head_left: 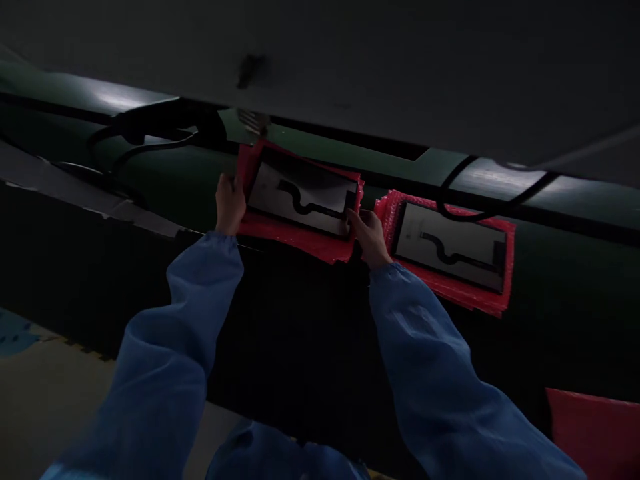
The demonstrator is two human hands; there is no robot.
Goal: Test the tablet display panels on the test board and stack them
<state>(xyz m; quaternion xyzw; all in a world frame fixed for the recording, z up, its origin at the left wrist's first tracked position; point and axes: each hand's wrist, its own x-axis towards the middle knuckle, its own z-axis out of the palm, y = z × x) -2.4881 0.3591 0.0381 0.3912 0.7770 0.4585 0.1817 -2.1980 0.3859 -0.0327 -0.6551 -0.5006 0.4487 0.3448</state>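
A flat display panel (270,193) with a black flex cable curving over its pale back lies on a pile of red bubble-wrap sheets (290,231) in the middle of the head view. My left hand (231,203) grips the left edge of those sheets, its fingers partly hidden. At the panel's right edge, my right hand (369,233) pinches with thumb and fingers near the end of the cable. Just right of that hand, a second display panel (463,247) of the same look rests on another red bubble-wrap pile (507,267).
A large dark grey overhang (350,73) spans the top. Black cables (155,143) lie on the green bench (175,180) at the left, and a black cable loop (450,213) hangs over the second panel. A red sheet (595,427) shows at the lower right.
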